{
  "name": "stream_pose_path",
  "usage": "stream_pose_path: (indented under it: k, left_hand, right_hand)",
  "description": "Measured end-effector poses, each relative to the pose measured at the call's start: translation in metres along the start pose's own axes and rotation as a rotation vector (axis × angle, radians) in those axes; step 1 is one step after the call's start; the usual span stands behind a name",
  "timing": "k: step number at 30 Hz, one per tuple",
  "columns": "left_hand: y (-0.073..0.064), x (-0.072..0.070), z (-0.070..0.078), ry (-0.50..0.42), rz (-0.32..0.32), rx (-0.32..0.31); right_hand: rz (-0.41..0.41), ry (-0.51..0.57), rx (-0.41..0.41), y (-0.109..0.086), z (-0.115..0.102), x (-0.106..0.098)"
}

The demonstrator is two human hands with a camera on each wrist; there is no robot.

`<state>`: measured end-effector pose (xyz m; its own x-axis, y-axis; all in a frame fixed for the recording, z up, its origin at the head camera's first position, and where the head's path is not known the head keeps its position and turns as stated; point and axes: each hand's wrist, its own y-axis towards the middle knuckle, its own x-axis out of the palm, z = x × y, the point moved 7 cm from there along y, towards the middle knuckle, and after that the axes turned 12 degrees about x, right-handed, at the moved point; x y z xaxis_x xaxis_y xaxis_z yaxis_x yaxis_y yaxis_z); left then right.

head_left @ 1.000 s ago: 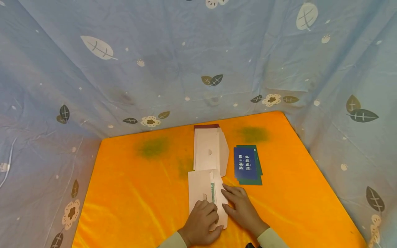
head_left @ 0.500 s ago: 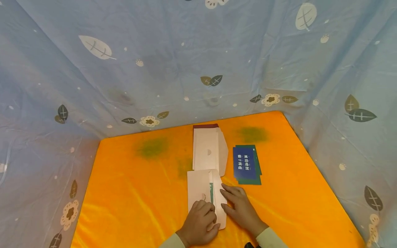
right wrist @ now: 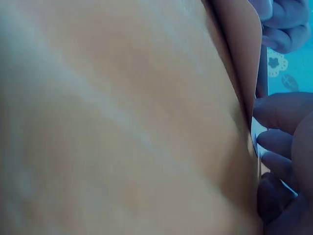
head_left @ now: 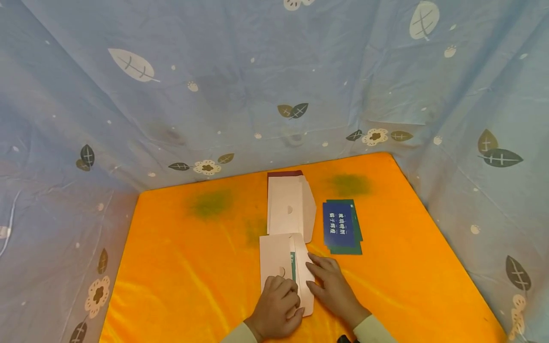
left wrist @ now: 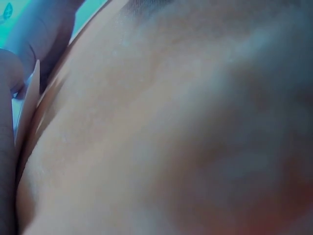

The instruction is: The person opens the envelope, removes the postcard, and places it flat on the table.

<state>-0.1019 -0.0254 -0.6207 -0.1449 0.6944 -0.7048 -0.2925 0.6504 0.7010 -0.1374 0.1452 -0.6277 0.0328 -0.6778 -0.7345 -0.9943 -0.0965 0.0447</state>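
A pale pink envelope [head_left: 271, 257] lies at the front of the table, its flap [head_left: 304, 271] unfolded to the right. A green card [head_left: 293, 264] with white print shows as a narrow strip in its mouth. My left hand [head_left: 279, 305] bends its fingers over the lower part of the mouth, where it seems to pinch the card; the contact is hidden. My right hand [head_left: 334, 288] rests its extended fingertips on the flap's right edge. Seen from the right wrist, the right fingers [right wrist: 283, 112] touch the flap, and the curled left fingers [right wrist: 288, 24] are above.
More pink envelopes [head_left: 284, 202] lie just beyond, a dark red one [head_left: 284, 174] showing at their far edge. To the right, a blue card [head_left: 338, 224] overlaps green cards [head_left: 357, 233]. Orange cloth [head_left: 193, 267] covers the table; patterned blue curtains [head_left: 240, 95] enclose it.
Hardly anything differs. My left hand and the lower part of the envelope have shifted very slightly left since a second ago; the right hand keeps its place on the flap.
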Motion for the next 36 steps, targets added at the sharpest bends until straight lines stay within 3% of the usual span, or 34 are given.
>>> stream_pose_path:
  k: [6, 12, 15, 20, 27, 30, 36]
  left_hand:
    - [0.001, -0.002, 0.0, 0.001, 0.017, 0.006]
    - [0.001, -0.002, 0.0, 0.002, 0.016, 0.004]
    - [0.0, -0.002, 0.0, 0.003, 0.009, -0.002]
    - [-0.001, -0.001, 0.0, 0.001, 0.002, -0.002]
    - [0.0, -0.001, 0.0, 0.003, 0.013, 0.006]
    - [0.0, -0.002, 0.0, 0.004, 0.01, 0.002]
    - [-0.001, -0.001, 0.0, 0.002, 0.015, 0.006]
  right_hand:
    - [0.004, -0.042, 0.031, 0.004, -0.006, 0.0]
    - [-0.135, 0.007, 0.133, 0.013, -0.012, 0.0]
    - [-0.19, 0.081, 0.212, 0.019, -0.013, -0.002]
    - [-0.265, 0.298, 0.407, 0.025, -0.006, -0.003]
    - [-0.434, 0.752, 0.668, 0.022, 0.006, 0.002]
    - [-0.503, 0.879, 0.729, 0.019, 0.007, 0.003]
    - [-0.572, 1.012, 0.737, 0.02, 0.007, 0.006]
